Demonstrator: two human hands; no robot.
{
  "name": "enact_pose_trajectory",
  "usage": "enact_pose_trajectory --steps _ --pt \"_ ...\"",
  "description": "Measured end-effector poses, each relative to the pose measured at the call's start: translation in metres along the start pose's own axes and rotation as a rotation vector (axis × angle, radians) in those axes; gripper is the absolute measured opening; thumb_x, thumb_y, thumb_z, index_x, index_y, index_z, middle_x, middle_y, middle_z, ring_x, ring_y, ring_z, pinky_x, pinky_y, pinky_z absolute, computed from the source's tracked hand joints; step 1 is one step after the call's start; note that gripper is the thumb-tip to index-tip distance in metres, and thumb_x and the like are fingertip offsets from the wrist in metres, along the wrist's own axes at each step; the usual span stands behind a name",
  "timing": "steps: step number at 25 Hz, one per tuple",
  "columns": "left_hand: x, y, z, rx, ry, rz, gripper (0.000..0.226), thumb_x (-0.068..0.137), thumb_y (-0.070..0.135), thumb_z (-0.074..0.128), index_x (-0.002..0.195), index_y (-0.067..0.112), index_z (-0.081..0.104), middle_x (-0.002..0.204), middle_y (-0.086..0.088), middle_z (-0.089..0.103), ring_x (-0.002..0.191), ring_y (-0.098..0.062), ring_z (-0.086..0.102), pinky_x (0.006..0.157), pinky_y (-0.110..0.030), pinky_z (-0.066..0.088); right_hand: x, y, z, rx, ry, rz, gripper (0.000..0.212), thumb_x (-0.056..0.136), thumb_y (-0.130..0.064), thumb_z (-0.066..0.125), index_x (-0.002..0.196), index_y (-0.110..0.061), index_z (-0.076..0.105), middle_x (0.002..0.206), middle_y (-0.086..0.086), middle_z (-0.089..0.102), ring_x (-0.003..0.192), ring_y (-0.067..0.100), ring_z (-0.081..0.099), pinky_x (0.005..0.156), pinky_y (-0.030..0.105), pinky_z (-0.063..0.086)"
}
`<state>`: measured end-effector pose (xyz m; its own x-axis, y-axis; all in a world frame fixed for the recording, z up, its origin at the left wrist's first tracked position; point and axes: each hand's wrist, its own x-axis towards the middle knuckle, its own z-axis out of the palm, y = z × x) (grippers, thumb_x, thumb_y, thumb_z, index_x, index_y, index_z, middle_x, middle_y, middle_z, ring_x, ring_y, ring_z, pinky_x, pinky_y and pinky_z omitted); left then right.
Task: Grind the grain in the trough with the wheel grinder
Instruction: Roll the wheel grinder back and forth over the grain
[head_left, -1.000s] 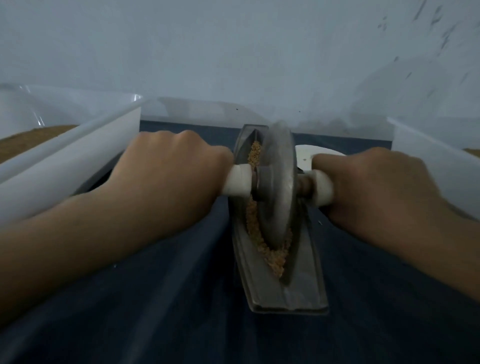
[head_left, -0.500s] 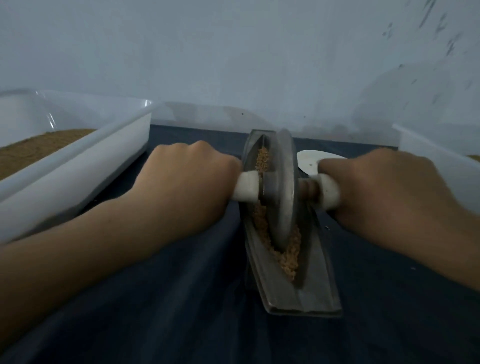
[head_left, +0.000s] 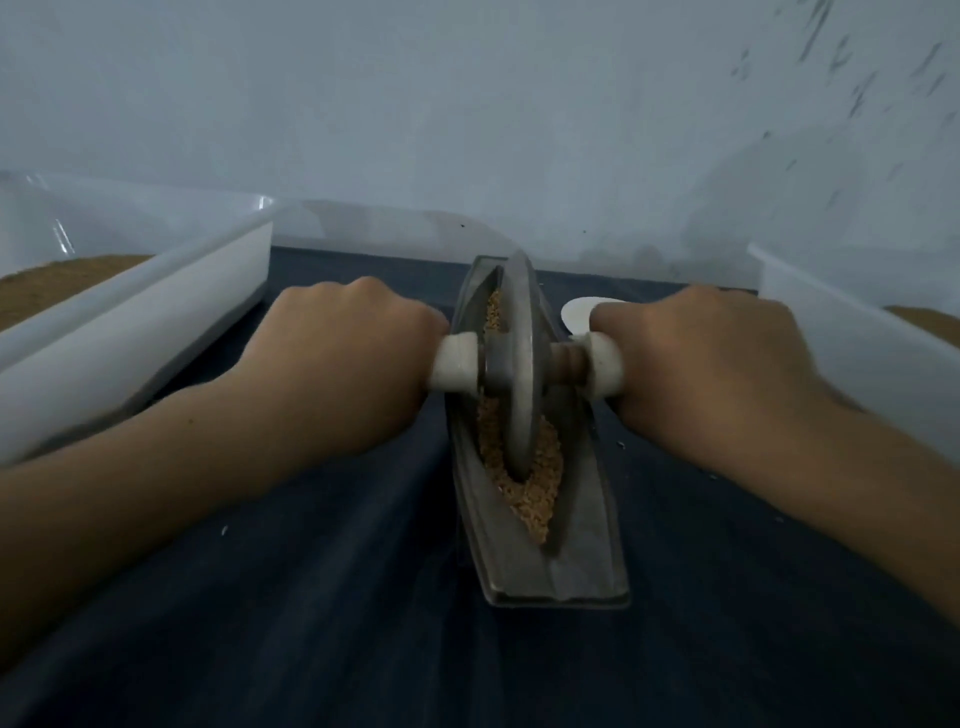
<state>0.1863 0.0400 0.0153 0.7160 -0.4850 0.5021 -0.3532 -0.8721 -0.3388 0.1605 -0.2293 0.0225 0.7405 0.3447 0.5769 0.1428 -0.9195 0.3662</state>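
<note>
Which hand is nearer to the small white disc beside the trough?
Right. The right hand sits directly beside the white disc; the left hand is across the trough from it.

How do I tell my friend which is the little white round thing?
Start at the metal trough on the dark cloth. Just right of its far end, behind the right hand, lies a flat white disc. Unlike the big white tubs, it is small and round.

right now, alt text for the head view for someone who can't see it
A left hand and a right hand each grip a white handle of a metal wheel grinder standing upright in a narrow metal trough of tan crushed grain. The trough sits on a dark cloth between two white tubs.
</note>
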Motion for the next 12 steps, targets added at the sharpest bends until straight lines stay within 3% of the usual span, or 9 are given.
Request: enact_pose_trajectory --steps 1,3,6,7,9,11,12 --pt "0.007 0.001 0.005 0.017 0.001 -0.028 0.019 0.067 0.034 0.065 0.07 0.035 0.047 0.055 0.012 0.024 0.043 -0.016 0.029 0.045 -0.019 0.015 0.009 -0.002 0.005 -0.012 -0.011 0.027 0.019 0.064 -0.03 0.065 0.07 -0.03 0.047 0.05 -0.011 0.034 0.041 0.016 0.033 0.047 0.017 0.014" --pt "0.034 0.006 0.012 0.053 -0.041 -0.152 0.006 0.081 0.031 0.064 0.086 0.028 0.062 0.064 0.004 0.042 0.053 -0.023 0.045 0.048 -0.028 0.028 0.038 -0.01 0.014 0.022 -0.104 0.132 0.011 0.082 -0.026 0.069 0.084 -0.028 0.058 0.068 -0.004 0.054 0.06 0.024 0.053 0.05 0.024 0.026" --pt "0.071 0.006 0.009 0.025 -0.171 -0.212 0.019 0.09 0.027 0.059 0.108 0.023 0.066 0.095 -0.007 0.061 0.084 -0.031 0.063 0.063 -0.036 0.042 0.065 -0.013 0.018 0.098 -0.264 0.198 0.015 0.092 -0.025 0.065 0.107 -0.024 0.064 0.098 0.006 0.065 0.089 0.03 0.063 0.064 0.031 0.037" --pt "0.07 0.004 0.006 0.023 -0.204 -0.186 0.019 0.09 0.027 0.059 0.107 0.024 0.065 0.094 -0.006 0.061 0.084 -0.03 0.062 0.063 -0.037 0.042 0.061 -0.01 0.015 0.1 -0.28 0.171 0.013 0.091 -0.027 0.065 0.104 -0.026 0.064 0.097 0.006 0.065 0.087 0.03 0.063 0.063 0.031 0.038" --pt "0.039 0.0 0.003 0.004 -0.144 -0.084 0.01 0.083 0.031 0.061 0.093 0.03 0.063 0.077 0.002 0.054 0.067 -0.025 0.057 0.054 -0.033 0.038 0.032 -0.002 0.007 0.075 -0.192 0.054 0.009 0.083 -0.032 0.067 0.086 -0.032 0.058 0.075 -0.004 0.058 0.066 0.023 0.057 0.052 0.027 0.033" --pt "0.005 0.001 0.0 -0.012 -0.02 0.004 0.013 0.069 0.034 0.062 0.07 0.033 0.049 0.056 0.011 0.032 0.042 -0.014 0.034 0.043 -0.021 0.023 0.0 0.0 0.002 0.015 -0.045 -0.016 0.014 0.068 -0.034 0.058 0.071 -0.033 0.045 0.052 -0.011 0.036 0.043 0.013 0.033 0.046 0.018 0.017" --pt "0.0 0.001 -0.001 -0.012 0.033 0.01 0.019 0.063 0.035 0.06 0.066 0.034 0.042 0.054 0.013 0.02 0.038 -0.008 0.018 0.043 -0.015 0.015 -0.004 0.001 0.002 0.018 0.012 -0.01 0.013 0.064 -0.034 0.051 0.069 -0.032 0.039 0.049 -0.011 0.027 0.04 0.011 0.023 0.048 0.017 0.012"
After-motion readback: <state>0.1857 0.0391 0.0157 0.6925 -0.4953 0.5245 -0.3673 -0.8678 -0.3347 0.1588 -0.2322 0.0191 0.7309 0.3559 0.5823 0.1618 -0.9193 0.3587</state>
